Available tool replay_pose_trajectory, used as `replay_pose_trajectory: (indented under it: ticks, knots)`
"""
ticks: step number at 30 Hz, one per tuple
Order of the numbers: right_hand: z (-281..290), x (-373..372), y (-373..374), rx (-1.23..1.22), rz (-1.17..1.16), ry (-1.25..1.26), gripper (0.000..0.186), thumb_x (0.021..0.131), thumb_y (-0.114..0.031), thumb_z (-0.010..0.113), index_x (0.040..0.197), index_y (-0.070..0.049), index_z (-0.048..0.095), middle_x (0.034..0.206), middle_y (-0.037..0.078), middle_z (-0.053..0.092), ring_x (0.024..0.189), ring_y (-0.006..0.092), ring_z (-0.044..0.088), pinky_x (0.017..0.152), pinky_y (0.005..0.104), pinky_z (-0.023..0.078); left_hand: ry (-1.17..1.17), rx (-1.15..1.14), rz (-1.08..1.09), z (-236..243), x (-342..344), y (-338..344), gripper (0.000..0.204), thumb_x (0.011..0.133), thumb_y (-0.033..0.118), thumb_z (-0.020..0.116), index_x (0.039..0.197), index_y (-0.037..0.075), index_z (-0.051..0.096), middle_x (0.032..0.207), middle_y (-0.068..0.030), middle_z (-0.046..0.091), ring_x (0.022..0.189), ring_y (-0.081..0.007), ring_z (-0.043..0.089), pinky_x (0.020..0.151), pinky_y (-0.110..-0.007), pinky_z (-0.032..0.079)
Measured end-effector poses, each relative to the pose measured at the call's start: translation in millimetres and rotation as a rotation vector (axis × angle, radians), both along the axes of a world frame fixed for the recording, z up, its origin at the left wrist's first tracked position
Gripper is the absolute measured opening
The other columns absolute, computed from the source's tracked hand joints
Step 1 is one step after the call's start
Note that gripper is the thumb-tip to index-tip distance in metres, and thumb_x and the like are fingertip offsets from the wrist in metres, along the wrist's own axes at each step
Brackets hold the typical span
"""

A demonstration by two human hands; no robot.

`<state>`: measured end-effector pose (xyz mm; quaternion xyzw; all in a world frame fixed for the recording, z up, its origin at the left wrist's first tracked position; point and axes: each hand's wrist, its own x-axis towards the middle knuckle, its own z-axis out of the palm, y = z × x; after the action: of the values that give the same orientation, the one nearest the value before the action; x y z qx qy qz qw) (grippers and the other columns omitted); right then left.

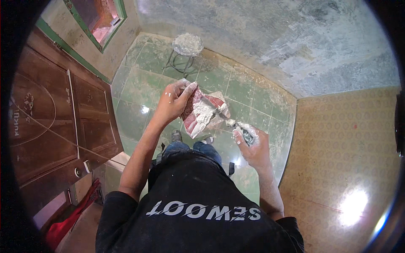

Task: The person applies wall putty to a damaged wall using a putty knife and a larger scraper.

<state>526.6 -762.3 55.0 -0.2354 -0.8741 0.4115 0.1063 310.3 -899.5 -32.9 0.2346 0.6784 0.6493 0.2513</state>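
My left hand (pixel 175 99), flecked with white, grips the left upper corner of a red and white board (pixel 190 124) smeared with pale plaster (pixel 204 109). My right hand (pixel 253 145) is closed round the plaster-caked handle of a trowel (pixel 231 123), whose blade reaches onto the plaster on the board. Both hands are held out in front of my body, the board above my shoes (pixel 176 137).
A plaster-crusted round stool (pixel 187 44) stands on the dusty green tiles (pixel 238 90) by a patchy grey wall (pixel 287 38). A brown wooden door (pixel 59 114) and a green-framed window (pixel 97 25) are left. A yellow patterned panel (pixel 337 147) fills the right.
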Motion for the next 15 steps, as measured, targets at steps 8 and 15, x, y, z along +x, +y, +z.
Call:
replay_pose_trajectory:
  ticks: [8,15]
  knots:
    - [-6.4,9.3,-6.6,0.076,0.084,0.018,0.023,0.084,-0.017,0.069,0.097,0.002,0.068,0.087,0.018,0.069,0.076,0.0296,0.069,0.069,0.0347,0.052,-0.046,0.026,-0.004,1.1,2.7,0.6,0.026,0.096,0.019,0.058,0.080,-0.001,0.060,0.057,0.0020,0.051,0.054,-0.0038,0.042,0.047,-0.026,0.033]
    - [-6.3,13.0,-3.8,0.106,0.153,0.024,0.020,0.083,-0.010,0.070,0.096,0.004,0.068,0.085,0.016,0.069,0.074,0.0193,0.067,0.069,0.0302,0.051,-0.012,-0.055,-0.062,2.1,-2.3,-3.1,0.026,0.097,0.021,0.057,0.090,-0.003,0.063,0.070,-0.0011,0.061,0.063,-0.0051,0.051,0.054,-0.026,0.041]
